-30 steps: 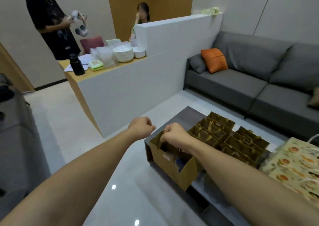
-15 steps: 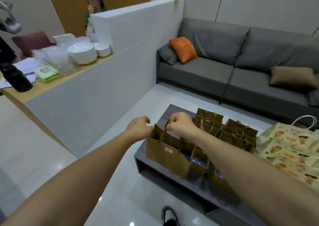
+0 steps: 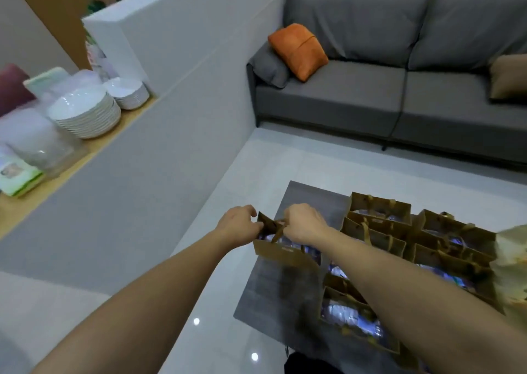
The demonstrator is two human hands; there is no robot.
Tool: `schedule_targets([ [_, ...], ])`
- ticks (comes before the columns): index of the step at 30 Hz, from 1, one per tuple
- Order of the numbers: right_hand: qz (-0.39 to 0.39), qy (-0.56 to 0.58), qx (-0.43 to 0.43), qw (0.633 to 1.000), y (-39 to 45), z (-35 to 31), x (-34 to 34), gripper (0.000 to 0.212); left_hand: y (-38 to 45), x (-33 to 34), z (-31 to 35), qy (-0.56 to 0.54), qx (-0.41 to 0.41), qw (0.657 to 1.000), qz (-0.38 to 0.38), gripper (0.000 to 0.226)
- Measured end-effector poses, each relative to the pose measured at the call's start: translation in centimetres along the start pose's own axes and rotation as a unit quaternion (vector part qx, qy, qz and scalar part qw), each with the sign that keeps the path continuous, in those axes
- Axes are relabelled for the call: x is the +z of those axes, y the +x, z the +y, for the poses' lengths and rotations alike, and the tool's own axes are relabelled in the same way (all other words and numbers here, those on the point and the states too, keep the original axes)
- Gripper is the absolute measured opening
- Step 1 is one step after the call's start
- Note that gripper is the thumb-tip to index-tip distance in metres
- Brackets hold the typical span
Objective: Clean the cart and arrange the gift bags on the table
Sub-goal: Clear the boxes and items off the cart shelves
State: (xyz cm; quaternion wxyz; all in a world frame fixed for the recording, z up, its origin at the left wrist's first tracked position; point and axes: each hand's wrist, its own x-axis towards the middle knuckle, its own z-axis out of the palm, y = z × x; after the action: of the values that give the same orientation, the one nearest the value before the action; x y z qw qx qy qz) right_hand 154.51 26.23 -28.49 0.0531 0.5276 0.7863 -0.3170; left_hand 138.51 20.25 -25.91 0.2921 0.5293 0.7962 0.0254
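A brown paper gift bag (image 3: 282, 252) stands on the left part of the dark grey low table (image 3: 268, 291). My right hand (image 3: 303, 222) grips its handle from above. My left hand (image 3: 238, 226) pinches the bag's left top edge. Several more brown gift bags (image 3: 399, 236) stand in rows on the table to the right, with blue-wrapped contents showing inside. A floral patterned bag (image 3: 513, 262) sits at the table's right edge, partly cut off by the frame.
A grey sofa (image 3: 370, 88) with an orange cushion (image 3: 298, 51) stands beyond the table. On the left, a white partition (image 3: 176, 74) borders a wooden counter holding stacked white plates (image 3: 85, 111) and bowls (image 3: 128, 91). Glossy white floor lies between.
The bag has come from the table's near left corner onto the tabletop, now lower. My view has tilted down and turned right. My left hand has closed in on the bag's edge.
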Motion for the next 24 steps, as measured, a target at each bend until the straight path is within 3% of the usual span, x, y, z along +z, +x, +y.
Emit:
schedule_targets([
  [6,0.005,0.041,0.046,0.998,10.9,3.2,-1.3,0.037,8.7,-0.7,2.0,0.032,0.026,0.998,-0.052,0.046],
  [12,0.001,0.041,0.08,0.996,17.5,6.5,-3.8,0.031,16.1,-0.6,2.4,0.052,0.034,0.994,-0.088,0.043],
  [19,-0.021,0.02,0.157,0.987,20.9,10.2,-2.9,0.027,24.3,0.6,3.0,0.086,0.111,0.977,-0.159,0.043],
  [24,0.048,-0.028,0.206,0.977,21.0,10.4,-1.5,0.026,29.3,0.8,3.6,0.118,0.188,0.951,-0.213,0.043],
])
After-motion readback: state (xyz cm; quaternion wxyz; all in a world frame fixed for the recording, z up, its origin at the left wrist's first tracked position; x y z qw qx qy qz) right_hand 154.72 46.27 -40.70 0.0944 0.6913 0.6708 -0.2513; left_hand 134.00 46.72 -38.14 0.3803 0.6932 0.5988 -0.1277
